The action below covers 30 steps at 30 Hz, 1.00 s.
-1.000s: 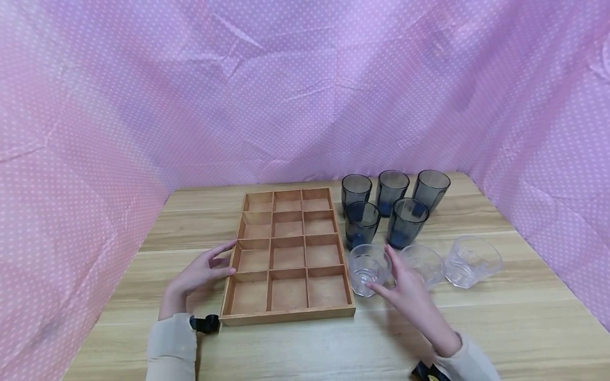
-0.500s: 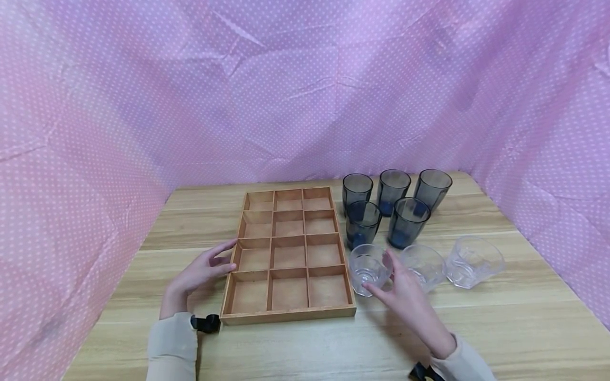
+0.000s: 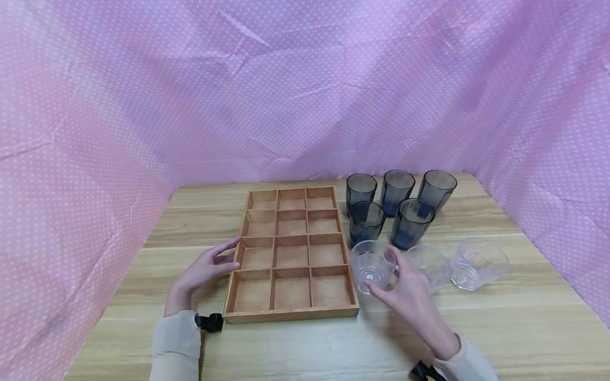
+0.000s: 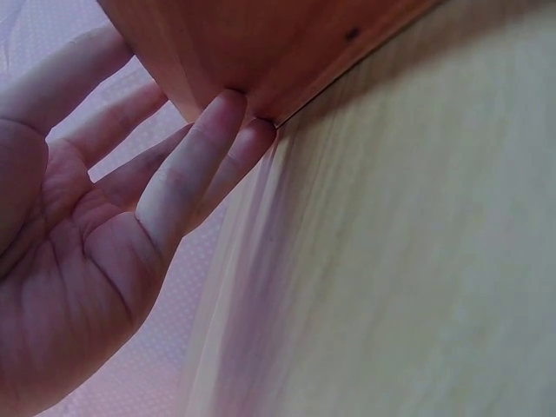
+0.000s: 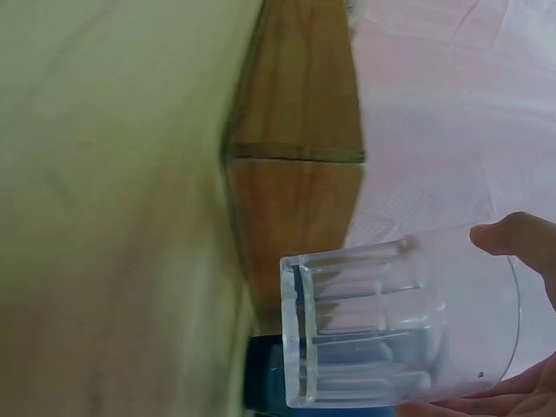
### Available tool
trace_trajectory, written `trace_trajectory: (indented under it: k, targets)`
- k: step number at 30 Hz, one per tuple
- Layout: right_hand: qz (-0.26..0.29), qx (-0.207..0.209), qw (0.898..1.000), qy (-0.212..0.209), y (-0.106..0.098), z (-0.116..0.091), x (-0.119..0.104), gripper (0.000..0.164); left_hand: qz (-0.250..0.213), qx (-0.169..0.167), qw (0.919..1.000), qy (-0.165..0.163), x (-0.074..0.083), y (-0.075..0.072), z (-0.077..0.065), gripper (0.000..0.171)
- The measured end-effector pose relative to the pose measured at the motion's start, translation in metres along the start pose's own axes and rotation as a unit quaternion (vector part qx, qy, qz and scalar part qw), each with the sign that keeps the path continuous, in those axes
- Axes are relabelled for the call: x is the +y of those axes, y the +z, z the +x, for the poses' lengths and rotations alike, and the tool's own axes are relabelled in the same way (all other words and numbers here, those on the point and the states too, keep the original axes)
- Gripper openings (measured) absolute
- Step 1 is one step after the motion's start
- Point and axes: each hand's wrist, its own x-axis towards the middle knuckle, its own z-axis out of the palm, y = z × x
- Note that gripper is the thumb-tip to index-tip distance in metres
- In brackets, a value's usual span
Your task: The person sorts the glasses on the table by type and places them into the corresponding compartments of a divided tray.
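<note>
A clear drinking glass [image 3: 367, 270] stands upright in the grip of my right hand [image 3: 411, 293], with the thumb and fingers on opposite sides of its upper part. In the right wrist view, the ribbed base of this glass [image 5: 365, 330] shows slightly above the wooden table. A wooden tray [image 3: 290, 316] with several square compartments lies directly left of the glass. My left hand [image 3: 202, 272] touches the tray's left side with its fingertips; in the left wrist view the fingers [image 4: 195, 161] extend against the wooden side wall.
Two more clear glasses [image 3: 429, 272], [image 3: 476, 267] stand right of my right hand, the nearer one partly behind it. Several smoky dark glasses [image 3: 412, 227] are grouped behind them, right of the tray. A pink dotted cloth [image 3: 305, 95] surrounds the table's back and sides.
My right hand has closed more firmly round the clear glass, which has risen very slightly. The left hand stays at the tray's side. The head view has shifted a little.
</note>
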Motion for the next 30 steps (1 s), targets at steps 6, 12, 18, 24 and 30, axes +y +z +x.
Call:
trace_trajectory:
  k: [6,12,18,24,30]
  targets:
    - [0.011,0.027,0.999,-0.029,-0.006,0.009,-0.010,0.077,-0.009,-0.001,1.0000,0.000,-0.001,0.001,0.001,0.070]
    - [0.023,0.008,0.999,-0.026,-0.011,0.022,-0.022,0.075,-0.012,-0.004,0.9999,0.003,-0.003,0.001,0.001,0.070]
    - [0.068,-0.025,0.997,0.003,-0.005,0.036,-0.035,0.071,-0.013,-0.001,0.9997,-0.018,-0.001,0.002,0.000,0.070]
    - [0.082,-0.026,0.996,-0.008,0.006,0.045,-0.044,0.073,-0.014,0.000,0.9997,-0.020,-0.001,0.002,0.000,0.070]
    - [0.106,-0.048,0.993,-0.010,0.016,0.057,-0.053,0.075,-0.011,-0.001,0.9999,-0.006,-0.002,0.001,-0.001,0.070]
